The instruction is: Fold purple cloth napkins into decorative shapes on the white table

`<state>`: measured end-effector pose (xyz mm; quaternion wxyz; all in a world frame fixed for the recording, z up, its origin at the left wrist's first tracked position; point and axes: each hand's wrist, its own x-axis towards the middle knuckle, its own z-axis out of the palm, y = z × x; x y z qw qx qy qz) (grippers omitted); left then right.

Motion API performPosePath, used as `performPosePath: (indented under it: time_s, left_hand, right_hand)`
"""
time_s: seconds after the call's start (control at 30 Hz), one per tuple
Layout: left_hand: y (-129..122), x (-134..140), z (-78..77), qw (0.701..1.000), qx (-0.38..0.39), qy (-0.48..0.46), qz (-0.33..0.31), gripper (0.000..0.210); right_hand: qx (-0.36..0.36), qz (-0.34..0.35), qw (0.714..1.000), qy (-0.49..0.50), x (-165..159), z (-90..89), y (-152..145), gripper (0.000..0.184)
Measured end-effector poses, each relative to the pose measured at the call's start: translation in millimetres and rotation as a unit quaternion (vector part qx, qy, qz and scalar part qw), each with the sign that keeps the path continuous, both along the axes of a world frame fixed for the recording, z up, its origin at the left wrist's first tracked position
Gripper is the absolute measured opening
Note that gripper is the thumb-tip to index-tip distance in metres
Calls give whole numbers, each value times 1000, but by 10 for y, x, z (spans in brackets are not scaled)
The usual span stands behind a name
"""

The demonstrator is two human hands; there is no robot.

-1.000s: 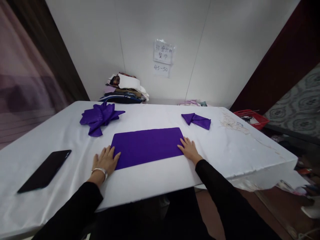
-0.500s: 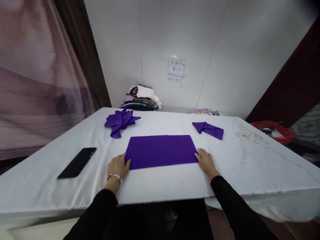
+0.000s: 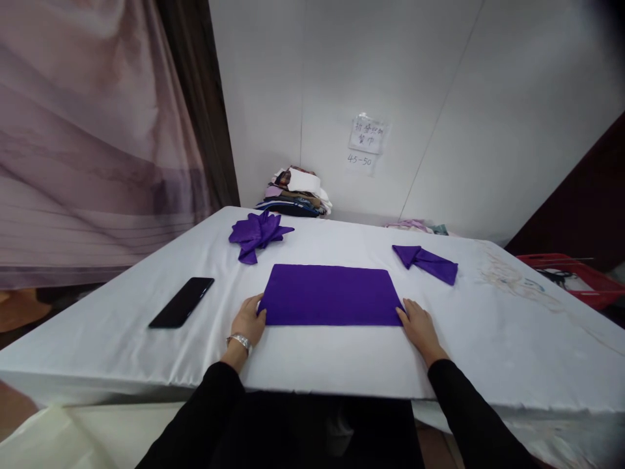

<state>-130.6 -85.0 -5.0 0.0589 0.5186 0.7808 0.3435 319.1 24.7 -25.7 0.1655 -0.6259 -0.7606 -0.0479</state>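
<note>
Looking down from the head view, we've got a flat purple cloth (image 3: 332, 296) lying on the white-covered worktop (image 3: 336, 365), left hand (image 3: 247, 322) touching its near left corner, right hand (image 3: 420, 329) on its near right corner! Is either grip pinching fabric or just resting? Can't tell. Left of that cloth, a dark phone (image 3: 181, 303); past its far left corner, a ruffled purple bundle (image 3: 258, 233); past its far right, a twisted purple piece (image 3: 432, 262).
</note>
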Motion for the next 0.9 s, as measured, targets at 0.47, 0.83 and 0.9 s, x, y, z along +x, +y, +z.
performPosePath:
  time_s: [0.47,0.83,0.9]
  left_hand:
    - [48,63,-10,983,124,-137,3,39]
    - [39,174,21,966,219,-128,-52,38]
    - [29,195,31,964,226,-125,-69,38]
  right_hand:
    - [-96,297,943,114,-1659,385,-800,52]
    - [-89,339,927,136,-3089,350,-951,69]
    - [-81,331,928,153,-3155,328,-925,66]
